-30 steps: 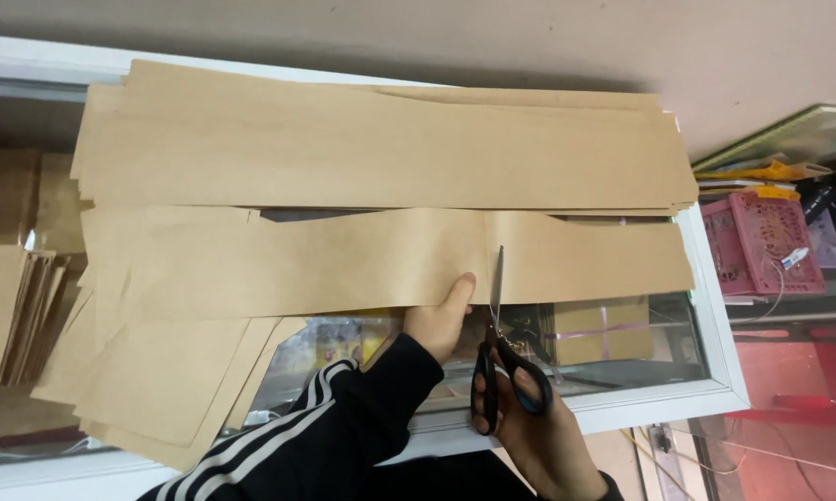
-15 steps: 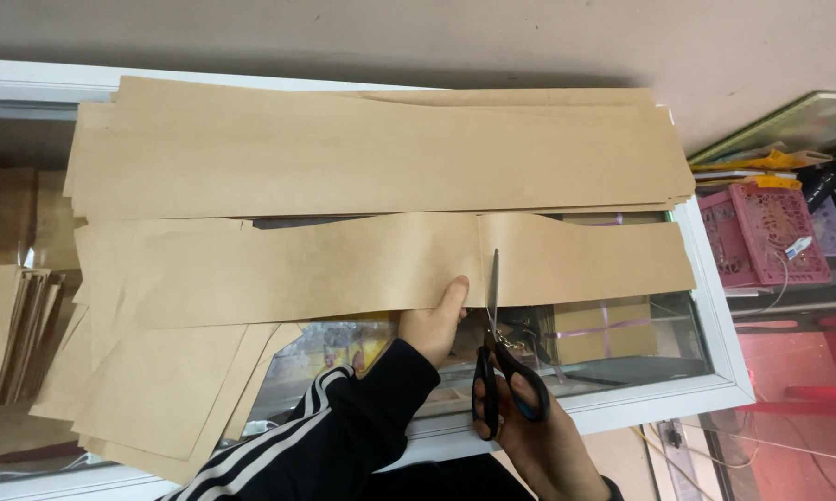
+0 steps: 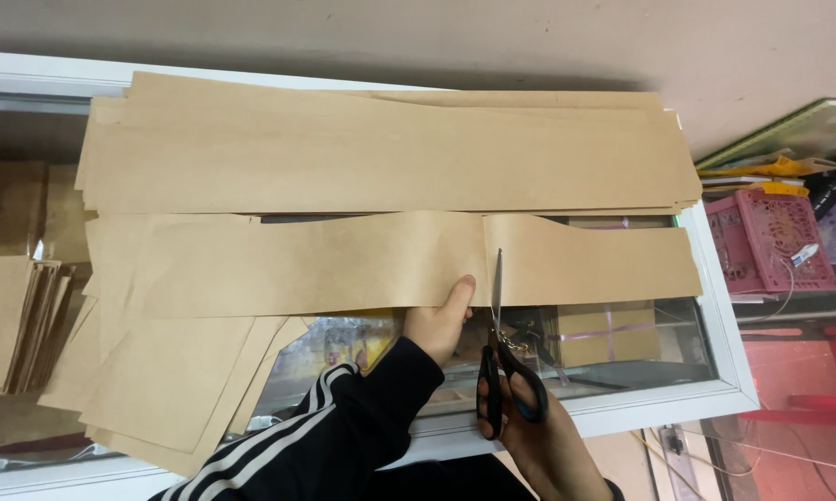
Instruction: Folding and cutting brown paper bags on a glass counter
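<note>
Scissors (image 3: 503, 371) with black and blue handles sit in the right hand (image 3: 538, 441), whose fingers are closed through the loops, blades pointing away from the person and standing across the near edge of a long kraft-paper strip (image 3: 344, 264). That strip runs left to right across the glass-topped bench (image 3: 714, 315), so its long axis lies square to the blades; a cut line already shows from the blade tips up to the far edge, parting a shorter right-hand piece (image 3: 594, 260) from the longer left part. The left hand (image 3: 441, 320), in a black sleeve with white stripes, lies just left of the blades, its fingers gripping the strip's near edge, thumb on top. Both hands are close to the cut, the left one touching the paper. Beyond the strip lies a wider stack of kraft sheets (image 3: 381, 153); cut pieces (image 3: 167, 380) pile at the left, and a pink plastic crate (image 3: 770, 237) stands off to the right.
</note>
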